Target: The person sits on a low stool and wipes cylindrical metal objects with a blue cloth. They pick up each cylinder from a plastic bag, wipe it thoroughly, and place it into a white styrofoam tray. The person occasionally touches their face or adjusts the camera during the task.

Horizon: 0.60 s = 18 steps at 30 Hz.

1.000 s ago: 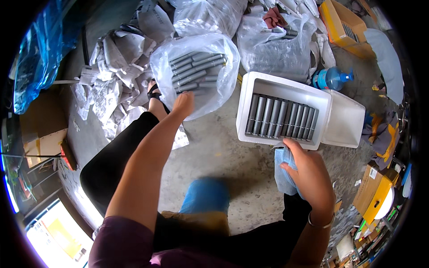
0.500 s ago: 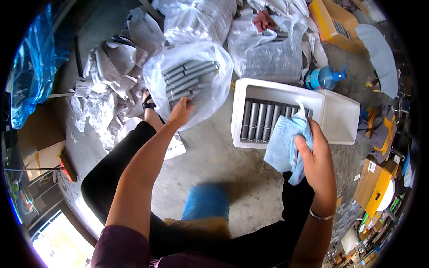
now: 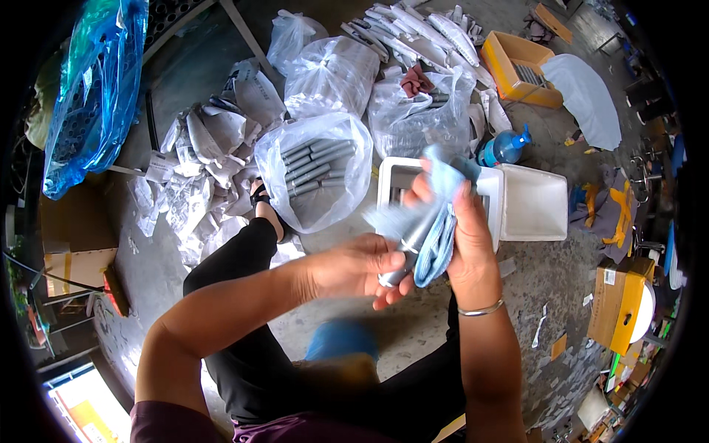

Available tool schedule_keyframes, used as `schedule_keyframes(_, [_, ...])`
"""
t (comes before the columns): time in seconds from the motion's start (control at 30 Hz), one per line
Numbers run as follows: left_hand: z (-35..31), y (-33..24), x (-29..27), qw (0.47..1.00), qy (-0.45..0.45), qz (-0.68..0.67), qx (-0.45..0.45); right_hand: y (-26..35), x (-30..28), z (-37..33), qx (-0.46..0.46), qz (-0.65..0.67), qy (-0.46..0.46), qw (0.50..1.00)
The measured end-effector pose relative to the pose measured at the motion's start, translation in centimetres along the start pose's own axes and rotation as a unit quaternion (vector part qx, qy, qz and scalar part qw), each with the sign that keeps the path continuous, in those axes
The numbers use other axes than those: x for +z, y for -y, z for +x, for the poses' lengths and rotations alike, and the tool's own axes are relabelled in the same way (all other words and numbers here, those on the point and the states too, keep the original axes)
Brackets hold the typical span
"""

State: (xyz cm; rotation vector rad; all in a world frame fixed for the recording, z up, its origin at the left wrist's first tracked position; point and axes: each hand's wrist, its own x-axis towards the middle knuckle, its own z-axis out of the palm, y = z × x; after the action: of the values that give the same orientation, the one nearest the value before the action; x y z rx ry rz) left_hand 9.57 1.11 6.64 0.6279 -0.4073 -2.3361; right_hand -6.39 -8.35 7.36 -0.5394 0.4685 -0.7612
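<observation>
A grey metal tube (image 3: 415, 238) slants between my two hands, in front of the white foam box (image 3: 499, 203). My left hand (image 3: 367, 269) is closed round its lower end, thumb on top. My right hand (image 3: 467, 232) grips a light blue cloth (image 3: 436, 255), which is folded about the tube's upper part and blurred by motion. Whether the right fingers also press on the tube through the cloth is hidden. Beyond my left hand stands an opened clear plastic bag (image 3: 351, 193) with several similar tubes (image 3: 306, 170) inside. My hands cover most of the box's inside.
Crumpled paper (image 3: 196, 203) lies left of the bag. Further plastic bags (image 3: 332, 74) stand behind it. A blue-capped bottle (image 3: 504, 148) is behind the box, whose white lid (image 3: 535, 203) lies at its right. A yellow carton (image 3: 517, 70) sits far right. A blue stool (image 3: 341, 341) is between my legs.
My left hand has come out of the plastic bag with a tube and moved right, in front of the box. My right hand has shifted left, bringing the cloth onto the tube.
</observation>
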Motion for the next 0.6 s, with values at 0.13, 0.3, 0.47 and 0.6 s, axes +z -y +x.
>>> schedule_keyframes(0.13, [1.8,1.6,-1.3,0.985,0.155,-0.072,-0.018,-0.4,0.3,-0.1,0.023,0.033,0.116,0.992])
schedule_keyframes(0.3, [3.5,1.6,-0.1,0.956,0.235,-0.083,-0.155,-0.2,0.5,-0.6,0.044,0.073,0.197,0.977])
schedule_keyframes(0.47, [4.5,2.4,1.1,0.986,-0.041,0.162,-0.013,0.0,0.6,-0.4,0.009,-0.094,-0.022,0.995])
schedule_keyframes(0.6, [5.9,2.5,0.8,0.913,-0.243,0.307,0.115,-1.6,1.7,1.2,-0.182,-0.245,-0.243,0.921])
